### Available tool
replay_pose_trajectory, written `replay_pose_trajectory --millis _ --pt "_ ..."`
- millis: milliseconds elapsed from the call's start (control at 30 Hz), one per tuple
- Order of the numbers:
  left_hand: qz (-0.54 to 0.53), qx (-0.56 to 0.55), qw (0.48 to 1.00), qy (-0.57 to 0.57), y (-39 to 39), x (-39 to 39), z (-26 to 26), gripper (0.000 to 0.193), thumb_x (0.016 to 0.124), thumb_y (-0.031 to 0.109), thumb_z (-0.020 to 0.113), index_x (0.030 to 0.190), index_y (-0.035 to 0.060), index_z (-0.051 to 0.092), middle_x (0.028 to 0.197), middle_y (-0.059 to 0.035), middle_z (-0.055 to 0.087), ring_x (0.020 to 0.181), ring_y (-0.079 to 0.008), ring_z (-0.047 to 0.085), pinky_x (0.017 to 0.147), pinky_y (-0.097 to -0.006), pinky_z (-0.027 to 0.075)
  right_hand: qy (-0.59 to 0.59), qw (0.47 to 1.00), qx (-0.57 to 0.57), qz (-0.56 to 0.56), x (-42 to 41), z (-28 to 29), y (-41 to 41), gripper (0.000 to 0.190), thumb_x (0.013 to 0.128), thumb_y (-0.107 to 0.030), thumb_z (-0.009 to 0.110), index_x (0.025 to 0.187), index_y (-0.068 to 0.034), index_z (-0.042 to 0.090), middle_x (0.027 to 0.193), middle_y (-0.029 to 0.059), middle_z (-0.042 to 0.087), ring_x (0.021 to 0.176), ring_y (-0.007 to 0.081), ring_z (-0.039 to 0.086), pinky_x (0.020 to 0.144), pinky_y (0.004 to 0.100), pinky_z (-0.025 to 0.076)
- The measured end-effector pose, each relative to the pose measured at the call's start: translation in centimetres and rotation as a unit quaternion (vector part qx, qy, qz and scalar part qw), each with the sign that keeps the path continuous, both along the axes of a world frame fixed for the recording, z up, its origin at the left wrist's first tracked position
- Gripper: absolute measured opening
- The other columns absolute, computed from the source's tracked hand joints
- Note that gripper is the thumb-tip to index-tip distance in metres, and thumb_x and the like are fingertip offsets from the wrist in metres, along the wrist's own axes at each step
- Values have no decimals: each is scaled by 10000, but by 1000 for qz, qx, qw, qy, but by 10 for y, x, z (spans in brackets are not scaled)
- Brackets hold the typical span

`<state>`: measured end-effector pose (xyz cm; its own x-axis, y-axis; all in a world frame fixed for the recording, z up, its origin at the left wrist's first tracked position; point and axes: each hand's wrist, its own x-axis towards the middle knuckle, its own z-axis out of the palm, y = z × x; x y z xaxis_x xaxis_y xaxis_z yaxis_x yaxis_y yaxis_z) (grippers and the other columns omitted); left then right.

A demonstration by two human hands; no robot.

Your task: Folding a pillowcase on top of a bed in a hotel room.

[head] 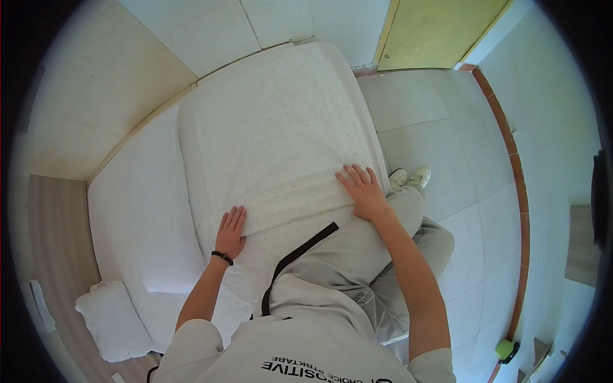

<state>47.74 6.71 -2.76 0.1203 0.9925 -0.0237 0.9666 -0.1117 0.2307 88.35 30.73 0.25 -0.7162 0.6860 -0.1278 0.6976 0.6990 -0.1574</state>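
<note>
A white quilt with small dots point(278, 124) lies spread over the bed, with a folded band point(292, 206) running across it in front of me. My left hand point(232, 233), a dark beaded bracelet on its wrist, rests palm down at the band's left end; its fingers are straight and close together. At the other end, near the bed's right side, my right hand point(364, 191) lies on the cloth with its fingers spread and its thumb by the fold's near edge. Between them a black strap point(301, 251) hangs from my waist onto the bed and my trousers.
A large white pillow point(148, 206) lies at the left, by the wooden headboard point(60, 225). A smaller white pillow point(112, 321) sits at the lower left. Walls border the bed's far side. To the right are a tiled floor point(431, 134), a yellow door point(431, 38) and a green object point(504, 349).
</note>
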Motion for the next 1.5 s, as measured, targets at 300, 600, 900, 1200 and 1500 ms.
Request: replay_pose_trajectory --millis 300,600,900,1200,1500 --pt "44 19 999 4 19 0 22 676 802 20 622 1476 50 584 1505 -94 617 1392 -338 555 1184 -450 423 112 990 -29 83 -15 -7 -10 898 776 -193 767 1597 -141 407 1650 80 416 1546 261 347 1286 443 259" --pt "165 -130 955 -208 57 -16 64 433 892 24 535 1280 44 727 1279 -123 754 1183 -355 678 1028 -359 519 68 994 49 66 -35 -27 -14 642 927 -147 605 1554 -117 470 1643 43 456 1524 255 399 1263 425 304" --pt "107 -135 963 -209 36 -37 54 620 851 -42 508 1449 77 619 1453 -105 657 1357 -320 587 1171 -411 429 94 990 108 -10 -2 -34 6 476 989 -161 534 1460 -106 571 1591 -23 519 1506 234 435 1244 435 335" --pt "114 -8 993 19 -15 -7 7 822 770 -136 512 1562 80 490 1591 -89 536 1513 -283 448 1295 -490 269 49 997 61 14 28 -16 16 541 960 -100 541 1501 -128 535 1614 -57 495 1539 211 385 1241 408 344" --pt "73 8 997 -15 -24 -36 30 786 744 -146 524 1503 55 552 1565 -85 565 1505 -286 462 1282 -475 296 106 994 -10 19 47 19 22 569 880 18 557 1428 -116 630 1505 -38 620 1479 252 486 1206 403 398"
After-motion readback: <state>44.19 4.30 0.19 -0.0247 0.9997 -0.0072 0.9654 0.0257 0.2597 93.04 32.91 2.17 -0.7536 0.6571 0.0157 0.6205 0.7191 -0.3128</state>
